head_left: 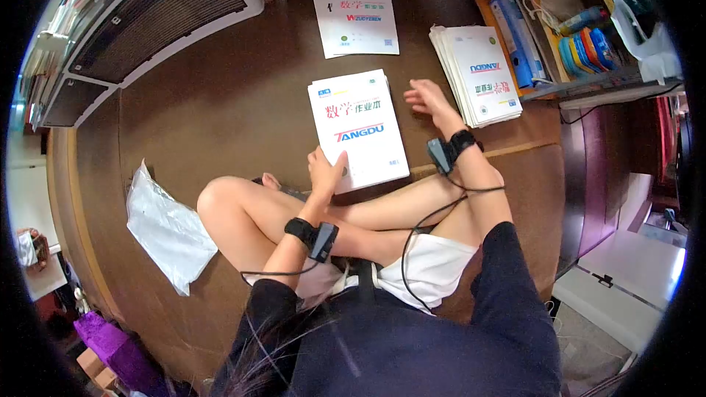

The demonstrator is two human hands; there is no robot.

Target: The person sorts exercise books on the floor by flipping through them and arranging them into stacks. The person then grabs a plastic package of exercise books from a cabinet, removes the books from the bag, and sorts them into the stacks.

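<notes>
Thumb on the cover and fingers along the left edge, I have the left hand (326, 174) at the near left corner of the middle stack (359, 131); whether it clamps the paper or only steadies it, I cannot tell. My right hand (429, 99) hangs empty, fingers apart and slightly bent, between that stack and the right stack (485, 73), touching neither as far as I can see.

Nearest me are the crossed legs (250, 209), with the plastic bag (168, 224) lying flat and crumpled beside the knee on the left. Just beyond the shins, the middle stack lies on the brown surface (184, 103), slightly turned, its white cover up, with "TANGDU" in blue and red.

Farther out to the right, the right stack lies at a slant, its layers a little fanned at the left edge. Past the middle stack, apart from it, are the far books (358, 26), overlapping unevenly. At the far right I see the shelf (551, 88), holding blue binders (515, 51) and coloured rolls (585, 51).
</notes>
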